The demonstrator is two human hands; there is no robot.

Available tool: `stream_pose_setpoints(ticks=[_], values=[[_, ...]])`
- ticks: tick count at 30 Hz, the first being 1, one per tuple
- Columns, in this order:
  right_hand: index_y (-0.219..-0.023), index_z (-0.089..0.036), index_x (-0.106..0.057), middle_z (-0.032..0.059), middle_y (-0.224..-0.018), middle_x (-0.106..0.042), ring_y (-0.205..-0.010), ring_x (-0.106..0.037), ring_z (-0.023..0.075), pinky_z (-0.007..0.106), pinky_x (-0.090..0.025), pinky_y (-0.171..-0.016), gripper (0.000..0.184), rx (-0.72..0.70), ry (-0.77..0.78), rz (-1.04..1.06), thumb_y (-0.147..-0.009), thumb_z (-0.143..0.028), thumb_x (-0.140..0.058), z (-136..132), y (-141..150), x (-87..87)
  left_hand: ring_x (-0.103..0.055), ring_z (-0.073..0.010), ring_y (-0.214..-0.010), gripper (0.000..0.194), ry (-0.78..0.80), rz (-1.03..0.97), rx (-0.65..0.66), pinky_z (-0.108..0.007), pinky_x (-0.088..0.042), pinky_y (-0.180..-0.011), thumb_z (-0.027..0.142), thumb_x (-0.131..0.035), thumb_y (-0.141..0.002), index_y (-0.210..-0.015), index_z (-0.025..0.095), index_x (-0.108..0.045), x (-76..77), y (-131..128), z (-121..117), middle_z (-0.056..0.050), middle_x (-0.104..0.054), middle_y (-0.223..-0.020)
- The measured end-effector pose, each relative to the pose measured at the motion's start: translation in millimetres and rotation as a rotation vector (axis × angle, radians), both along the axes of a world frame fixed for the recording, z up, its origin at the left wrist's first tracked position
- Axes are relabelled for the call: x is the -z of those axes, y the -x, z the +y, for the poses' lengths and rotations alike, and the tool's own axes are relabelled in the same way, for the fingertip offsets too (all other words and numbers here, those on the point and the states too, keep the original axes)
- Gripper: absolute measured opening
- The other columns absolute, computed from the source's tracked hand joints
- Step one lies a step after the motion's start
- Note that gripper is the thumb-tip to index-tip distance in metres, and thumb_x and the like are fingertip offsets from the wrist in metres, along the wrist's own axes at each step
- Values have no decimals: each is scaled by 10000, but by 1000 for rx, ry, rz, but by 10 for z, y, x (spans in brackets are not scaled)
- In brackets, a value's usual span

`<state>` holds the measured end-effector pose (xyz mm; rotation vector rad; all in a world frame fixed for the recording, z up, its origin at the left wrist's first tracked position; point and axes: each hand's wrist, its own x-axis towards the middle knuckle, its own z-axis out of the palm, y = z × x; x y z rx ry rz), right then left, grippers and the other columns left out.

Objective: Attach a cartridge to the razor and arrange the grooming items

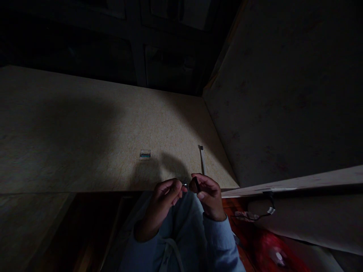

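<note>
Near the front edge of the table (167, 121), my left hand (166, 196) is closed in a pinch. A small shiny metal-looking piece (184, 184) sticks out from its fingertips. Just to the right, my right hand (210, 196) grips a small dark flat piece (196, 184) between thumb and fingers. The two pieces face each other with a narrow gap between them. Beyond my right hand lies a thin pale stick-like thing with a dark end (202, 158). A small clear rectangular item with a dark and teal strip (145, 155) rests on the table, ahead of my left hand.
A patterned panel (283, 94) rises along the table's right side. Dark framed panes (170, 64) stand behind the table. Below right, a black cable (252, 217) with a white tag hangs near a red bag (276, 251). The scene is dim, with shadows across the tabletop.
</note>
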<state>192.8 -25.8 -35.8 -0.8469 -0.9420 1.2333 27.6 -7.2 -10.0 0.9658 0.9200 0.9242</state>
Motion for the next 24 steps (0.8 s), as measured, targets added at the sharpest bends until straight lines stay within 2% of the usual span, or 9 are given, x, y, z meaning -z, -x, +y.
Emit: stream_pose_setpoints(ticks=[5, 9, 12, 14, 16, 19, 21, 24], values=[[-1060, -257, -813, 15, -749, -699, -662, -561, 150, 276, -461, -646, 444, 86, 80, 37, -644, -386, -899, 10, 1, 33, -425, -98, -541, 558, -86, 100, -175, -231, -349, -516, 686, -606, -840, -878, 138, -703, 116, 21, 92, 17, -522, -630], [-1064, -254, -809, 14, -775, -705, -689, -574, 150, 279, -473, -676, 444, 101, 122, 15, -643, -363, -900, 22, 13, 110, -547, -121, -573, 523, -90, 169, -227, -234, -450, -553, 624, -671, -807, -1002, 138, -687, 260, 48, 230, 3, -601, -671], [-1097, -251, -797, 11, -803, -700, -718, -580, 148, 274, -474, -696, 448, 112, 145, -20, -672, -358, -887, 36, 18, 166, -664, -167, -648, 560, -75, 188, -276, -268, -527, -572, 571, -722, -749, -1110, 149, -646, 400, 15, 361, -64, -718, -870], [-1107, -244, -792, 10, -813, -693, -729, -580, 148, 274, -475, -705, 448, 117, 161, -51, -683, -353, -883, 46, 13, 183, -704, -193, -677, 480, -99, 237, -306, -293, -554, -585, 527, -695, -771, -1074, 158, -644, 476, -33, 445, -102, -748, -954], [-1103, -233, -793, 7, -798, -681, -725, -576, 151, 278, -477, -705, 447, 121, 173, -79, -683, -352, -885, 51, 1, 185, -735, -215, -745, 328, -172, 358, -348, -317, -575, -657, 441, -651, -824, -1015, 174, -655, 513, -88, 512, -111, -768, -967], [-1090, -226, -797, 3, -781, -668, -720, -571, 154, 285, -483, -707, 436, 135, 191, -110, -680, -343, -887, 53, -26, 179, -751, -236, -894, 157, -280, 663, -385, -337, -562, -789, 303, -615, -873, -971, 200, -682, 495, -162, 575, -98, -789, -973], [-1091, -235, -797, -1, -789, -667, -727, -574, 152, 284, -485, -717, 424, 142, 205, -116, -688, -336, -882, 54, -46, 180, -749, -247, -926, 131, -313, 857, -370, -340, -544, -815, 254, -605, -889, -958, 198, -701, 463, -197, 607, -101, -794, -976], [-1089, -245, -798, -2, -803, -665, -740, -578, 154, 283, -488, -724, 411, 147, 213, -109, -694, -327, -877, 62, -68, 190, -744, -253, -908, 163, -365, 1035, -330, -333, -522, -805, 232, -572, -918, -951, 180, -723, 435, -227, 660, -115, -793, -981]])
